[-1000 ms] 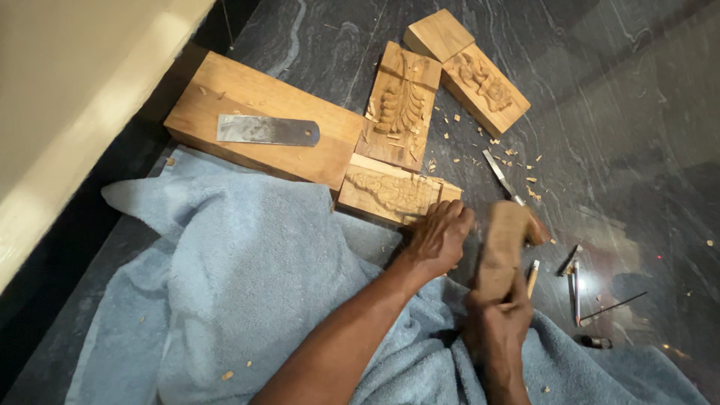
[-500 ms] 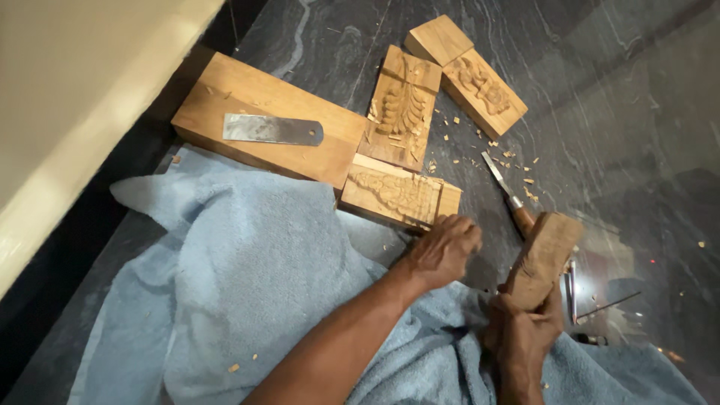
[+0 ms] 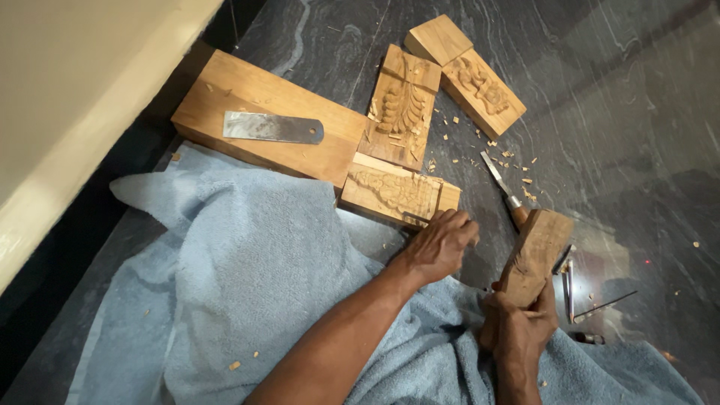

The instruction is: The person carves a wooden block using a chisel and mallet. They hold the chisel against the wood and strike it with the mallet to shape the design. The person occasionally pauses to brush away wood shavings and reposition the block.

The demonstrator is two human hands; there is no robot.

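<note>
My right hand grips a plain wooden block by its lower end and holds it tilted above the dark stone floor. My left hand lies with curled fingers on the near right corner of a carved wooden panel; a thin dark sliver shows under the fingertips, and I cannot tell whether the hand holds anything. A chisel with a wooden handle lies just beyond the held block.
A large wooden block carries a flat metal blade. Two more carved panels lie further off. A blue towel covers my lap. Thin metal tools and wood chips lie on the floor at right.
My left hand left the plain block and moved onto the corner of the carved panel. My right hand carried the block to the right.
</note>
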